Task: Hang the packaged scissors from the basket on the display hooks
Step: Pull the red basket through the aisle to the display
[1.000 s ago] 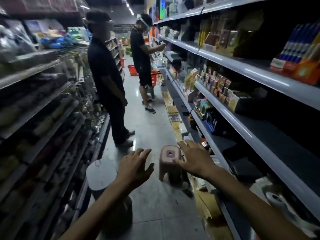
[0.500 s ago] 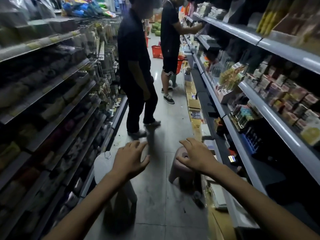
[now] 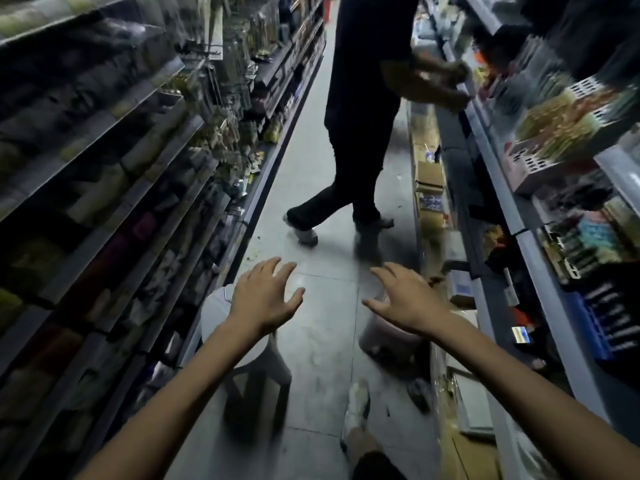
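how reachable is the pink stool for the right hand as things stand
Probably yes: the right hand is open and holds nothing, and the pink stool appears right below it with nothing visible between them, though blur hides the gap.

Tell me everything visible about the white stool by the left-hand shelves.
The white stool looks like moulded plastic: a round, smooth seat on splayed legs with dark gaps between them. It stands upright on the tiled floor, close to the base of the left shelving. A small ring-like detail shows near the seat's far edge. The left hand, fingers spread, overlaps the seat's right side in this view. Whether it touches the seat cannot be told.
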A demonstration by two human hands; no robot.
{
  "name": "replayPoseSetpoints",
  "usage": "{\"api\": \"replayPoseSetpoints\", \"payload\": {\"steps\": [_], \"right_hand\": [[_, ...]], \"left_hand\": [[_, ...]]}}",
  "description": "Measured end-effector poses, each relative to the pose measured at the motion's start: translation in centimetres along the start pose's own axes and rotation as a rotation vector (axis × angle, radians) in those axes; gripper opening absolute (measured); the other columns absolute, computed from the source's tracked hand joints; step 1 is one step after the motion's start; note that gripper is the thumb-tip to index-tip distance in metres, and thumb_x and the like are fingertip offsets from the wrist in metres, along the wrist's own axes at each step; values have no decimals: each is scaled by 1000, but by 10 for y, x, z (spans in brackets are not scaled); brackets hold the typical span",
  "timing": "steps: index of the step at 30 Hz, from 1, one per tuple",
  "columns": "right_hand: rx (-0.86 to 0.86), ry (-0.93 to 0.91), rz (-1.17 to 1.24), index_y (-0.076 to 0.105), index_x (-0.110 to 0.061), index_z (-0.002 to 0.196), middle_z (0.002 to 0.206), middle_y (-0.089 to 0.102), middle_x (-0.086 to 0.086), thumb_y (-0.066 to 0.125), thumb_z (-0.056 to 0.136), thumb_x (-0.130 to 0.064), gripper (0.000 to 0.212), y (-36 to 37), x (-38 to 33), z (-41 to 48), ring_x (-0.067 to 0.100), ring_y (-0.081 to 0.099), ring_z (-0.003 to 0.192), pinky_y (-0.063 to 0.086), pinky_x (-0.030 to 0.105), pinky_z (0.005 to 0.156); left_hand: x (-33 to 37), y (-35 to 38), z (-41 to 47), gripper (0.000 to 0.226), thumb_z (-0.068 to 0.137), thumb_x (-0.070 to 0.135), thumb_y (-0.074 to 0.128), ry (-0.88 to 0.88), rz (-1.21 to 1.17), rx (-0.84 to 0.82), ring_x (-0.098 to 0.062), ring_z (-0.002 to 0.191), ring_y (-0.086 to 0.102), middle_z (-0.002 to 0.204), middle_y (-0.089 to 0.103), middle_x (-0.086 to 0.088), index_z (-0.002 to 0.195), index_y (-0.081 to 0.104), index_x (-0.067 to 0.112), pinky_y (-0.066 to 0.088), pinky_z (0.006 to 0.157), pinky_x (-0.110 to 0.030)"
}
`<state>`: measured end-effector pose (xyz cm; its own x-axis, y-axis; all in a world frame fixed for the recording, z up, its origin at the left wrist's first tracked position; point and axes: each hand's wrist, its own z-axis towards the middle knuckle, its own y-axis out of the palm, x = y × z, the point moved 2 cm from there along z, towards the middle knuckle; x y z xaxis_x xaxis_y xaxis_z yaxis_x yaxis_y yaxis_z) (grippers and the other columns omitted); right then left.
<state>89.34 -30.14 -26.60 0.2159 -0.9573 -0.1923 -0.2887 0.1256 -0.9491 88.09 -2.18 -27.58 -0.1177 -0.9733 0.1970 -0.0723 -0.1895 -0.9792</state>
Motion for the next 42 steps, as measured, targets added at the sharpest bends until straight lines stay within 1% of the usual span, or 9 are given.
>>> {"api": "replayPoseSetpoints", "payload": {"steps": [4, 8, 12, 21, 27, 32, 36, 40, 42], "right_hand": [[-1, -21, 7, 40, -21, 153, 155, 43, 8, 56, 95, -62, 73, -5, 27, 72, 27, 38, 144, 30, 42, 119], [-32, -12, 47, 37, -25, 156, 162, 36, 8, 53, 94, -65, 76, -15, 58, 147, 29, 34, 148, 28, 46, 122], [-75, 6, 80, 35, -24, 156, 164, 31, 10, 53, 95, -64, 75, -24, 85, 213, 29, 30, 151, 26, 44, 123], [-96, -46, 102, 37, -23, 155, 162, 36, 11, 53, 96, -62, 72, -57, 104, 352, 28, 35, 148, 28, 46, 122], [-132, -75, 82, 35, -24, 157, 165, 31, 12, 53, 97, -60, 72, -69, 93, 457, 30, 33, 150, 25, 44, 123], [-165, -92, 49, 36, -24, 156, 163, 32, 12, 53, 97, -59, 71, -87, 74, 564, 32, 34, 148, 29, 43, 122], [-178, -94, 41, 38, -24, 155, 162, 35, 11, 53, 98, -58, 69, -108, 55, 649, 31, 38, 146, 31, 43, 121], [-183, -74, 69, 37, -25, 156, 164, 33, 9, 52, 99, -58, 67, -118, 43, 717, 28, 36, 148, 31, 44, 121], [-193, -54, 88, 36, -25, 157, 164, 32, 8, 51, 99, -58, 68, -122, 42, 743, 27, 35, 150, 30, 43, 122]], "left_hand": [[-4, 7, 72, 73, 88, 65, 43, -40, 9, -32, -27, 142, 49, 155, 51, -7, 151, 50, 30, 44, 110, -47], [-2, 9, 147, 65, 94, 59, 56, -87, 9, -64, -25, 143, 48, 156, 49, -5, 153, 47, 31, 43, 110, -47], [4, 7, 210, 63, 96, 57, 57, -127, -8, -77, -25, 143, 49, 158, 48, -4, 153, 47, 32, 44, 109, -46], [-21, -8, 326, 61, 95, 57, 56, -200, -44, -91, -25, 137, 53, 154, 51, -1, 150, 50, 32, 48, 108, -47], [-73, -5, 420, 60, 96, 55, 57, -208, -40, -84, -25, 140, 50, 154, 52, -2, 150, 50, 31, 44, 111, -46], [-135, -8, 509, 61, 95, 55, 56, -243, -73, -90, -25, 138, 52, 152, 53, -1, 150, 50, 30, 48, 108, -46], [-187, -18, 574, 61, 96, 57, 57, -257, -69, -88, -24, 131, 56, 144, 58, 1, 149, 52, 28, 49, 101, -43], [-230, -26, 633, 64, 96, 57, 56, -269, -24, -121, -27, 137, 52, 149, 55, -4, 152, 49, 27, 46, 108, -46], [-244, -29, 661, 66, 94, 60, 51, -265, -2, -136, -28, 137, 52, 149, 55, -5, 152, 49, 27, 45, 109, -46]]}}
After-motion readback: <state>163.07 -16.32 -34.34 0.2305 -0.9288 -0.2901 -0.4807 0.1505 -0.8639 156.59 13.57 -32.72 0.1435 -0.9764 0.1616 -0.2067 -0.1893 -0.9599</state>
